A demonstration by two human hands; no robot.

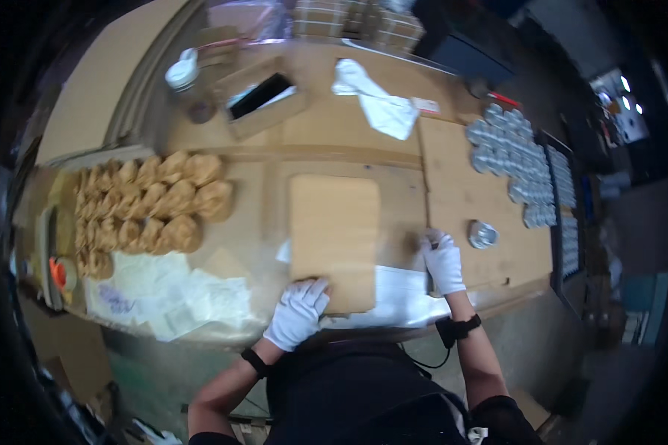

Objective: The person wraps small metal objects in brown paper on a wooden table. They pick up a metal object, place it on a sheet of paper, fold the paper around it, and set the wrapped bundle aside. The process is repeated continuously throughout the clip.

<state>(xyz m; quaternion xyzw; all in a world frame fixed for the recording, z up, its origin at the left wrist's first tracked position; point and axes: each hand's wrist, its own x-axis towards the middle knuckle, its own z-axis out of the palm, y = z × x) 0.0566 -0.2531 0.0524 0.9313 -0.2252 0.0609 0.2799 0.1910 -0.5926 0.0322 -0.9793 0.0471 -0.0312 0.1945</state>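
Observation:
A stack of tan paper sheets (334, 237) lies in front of me on the workbench. My left hand (298, 315), in a white glove, rests with its fingers extended on the near left edge of the stack. To the right of the paper, my right hand (444, 263), also gloved, has its fingers curled together. Whatever may be between those fingertips is too blurred to make out. Just beyond them to the right, a single silvery metal part (483, 234) stands on a cardboard sheet (453, 178).
Rows of brown paper-wrapped bundles (156, 196) sit at left, above loose white papers (174, 293). Grouped metal parts (508, 148) stand far right. A white cloth (378, 100), a small cardboard box (263, 111) and a white-lidded bottle (188, 81) lie along the back.

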